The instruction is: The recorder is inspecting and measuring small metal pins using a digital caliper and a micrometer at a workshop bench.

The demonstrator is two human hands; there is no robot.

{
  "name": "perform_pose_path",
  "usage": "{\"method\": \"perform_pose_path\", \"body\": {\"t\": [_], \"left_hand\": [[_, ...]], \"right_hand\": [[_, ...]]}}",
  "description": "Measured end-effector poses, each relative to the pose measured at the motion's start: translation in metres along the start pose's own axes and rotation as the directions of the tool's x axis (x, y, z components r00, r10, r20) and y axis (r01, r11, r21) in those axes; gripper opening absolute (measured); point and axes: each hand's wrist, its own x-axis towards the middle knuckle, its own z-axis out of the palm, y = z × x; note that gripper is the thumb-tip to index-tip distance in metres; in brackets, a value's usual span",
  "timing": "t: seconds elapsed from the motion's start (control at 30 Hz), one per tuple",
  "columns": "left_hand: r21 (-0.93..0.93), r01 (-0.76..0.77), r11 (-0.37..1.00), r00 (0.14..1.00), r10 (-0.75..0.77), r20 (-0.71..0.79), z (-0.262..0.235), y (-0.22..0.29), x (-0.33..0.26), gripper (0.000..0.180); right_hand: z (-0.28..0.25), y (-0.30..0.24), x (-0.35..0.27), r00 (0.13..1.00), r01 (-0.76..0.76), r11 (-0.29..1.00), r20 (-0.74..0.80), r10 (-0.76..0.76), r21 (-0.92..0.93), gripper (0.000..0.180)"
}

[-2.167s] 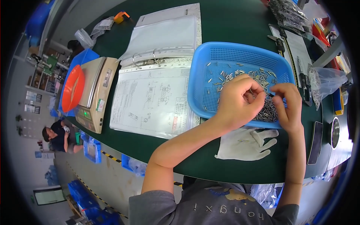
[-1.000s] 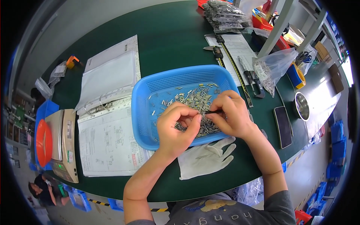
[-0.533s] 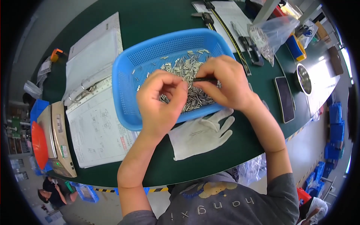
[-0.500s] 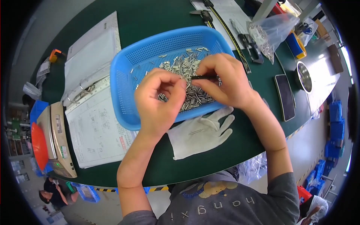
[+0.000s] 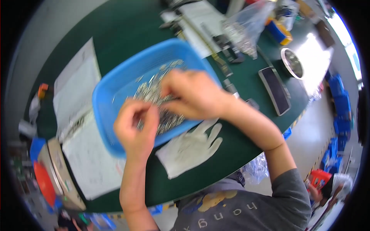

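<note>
Nearest: left hand (image 5: 135,125) and right hand (image 5: 192,94), thumbs toward each other over blue basket (image 5: 99,102), newly smeared by motion. Dark slim tool no longer readable in right grip, unlike half a second ago; probably same fine handwork, merely shifting. Left fingertips close together, right slightly apart; anything clamped, impossible to tell. Behind and below both grips: loose metal pins (image 5: 149,91), spread across basket floor. Farther: dark measuring tool (image 5: 230,50) on green surface (image 5: 231,154).

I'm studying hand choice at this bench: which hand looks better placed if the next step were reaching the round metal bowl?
Right, probably: the right hand, over the blue rectangular plastic basket, is nearer the round metal bowl on the person's right; the left hand sits farther left.
</note>
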Motion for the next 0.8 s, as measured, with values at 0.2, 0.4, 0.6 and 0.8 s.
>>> {"method": "perform_pose_path", "body": {"t": [0.2, 0.4, 0.6, 0.8], "left_hand": [[-0.013, 0.017, 1.0, 0.999, -0.018, -0.047, 0.0023, 0.0091, -0.0019, 0.007], [-0.032, 0.017, 0.999, 1.0, -0.018, -0.017, 0.0005, 0.0042, -0.0022, 0.006], [-0.052, 0.046, 0.998, 0.999, -0.047, -0.021, 0.0016, 0.0079, -0.0012, 0.006], [-0.035, 0.033, 0.999, 0.999, -0.034, -0.013, 0.003, 0.006, -0.0008, 0.006]], "right_hand": [[0.0041, 0.0015, 0.0007, 0.994, 0.056, 0.992, 0.099, -0.044, -0.113, 0.019], [0.0032, 0.0015, -0.0022, 0.993, 0.059, 0.996, 0.104, -0.052, -0.06, 0.02], [-0.0006, -0.0027, 0.0006, 0.997, 0.006, 0.996, 0.078, -0.012, 0.085, 0.017], [0.0027, 0.001, -0.0018, 0.995, 0.058, 0.998, 0.078, -0.059, 0.014, 0.019]]}}
